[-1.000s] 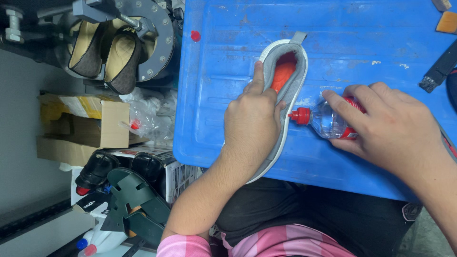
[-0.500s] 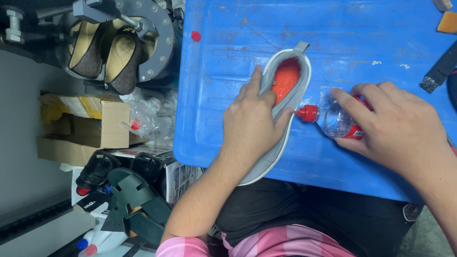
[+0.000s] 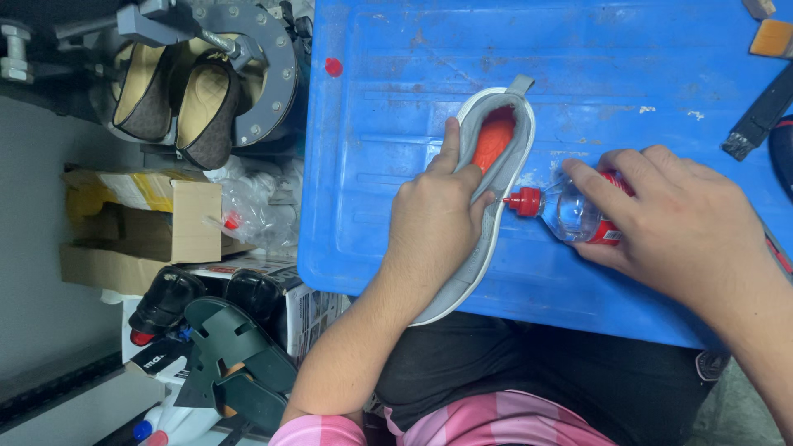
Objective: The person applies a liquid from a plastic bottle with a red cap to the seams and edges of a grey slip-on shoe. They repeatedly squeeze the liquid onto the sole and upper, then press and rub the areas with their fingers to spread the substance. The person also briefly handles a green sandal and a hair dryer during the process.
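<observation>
1. Head view looks straight down on a scuffed blue plastic worktop (image 3: 396,132), where a grey fabric slip-on shoe with a pale sole edge (image 3: 487,239) lies on its side, its opening turned up and an orange-red form (image 3: 494,136) filling the toe end.
2. The left hand (image 3: 434,223) presses down on the shoe's middle, thumb pointing to 12 o'clock along the collar and fingers curled over the rim. This grip is closed on the shoe, and it seems meant to pin the shoe flat and keep the opening spread.
3. The right hand (image 3: 690,223) wraps a small clear plastic squeeze bottle with a red nozzle cap and red label (image 3: 570,213). The grip is closed around the bottle's body, which lies nearly level with the nozzle aimed toward 9 o'clock.
4. The nozzle tip sits just beside the shoe's edge, at 3 o'clock from the left hand's knuckles; I cannot tell whether it touches the fabric.
5. The shoe's heel end overhangs the worktop's near edge toward 6 o'clock, above the person's lap.
6. At 2 o'clock from the right hand, a dark flat brush (image 3: 760,111) lies well apart.
7. Off the worktop at 9 o'clock stand a cardboard box (image 3: 140,223), dark green sandals (image 3: 235,355) and two brown flat shoes (image 3: 178,103) on a grey metal fixture.
</observation>
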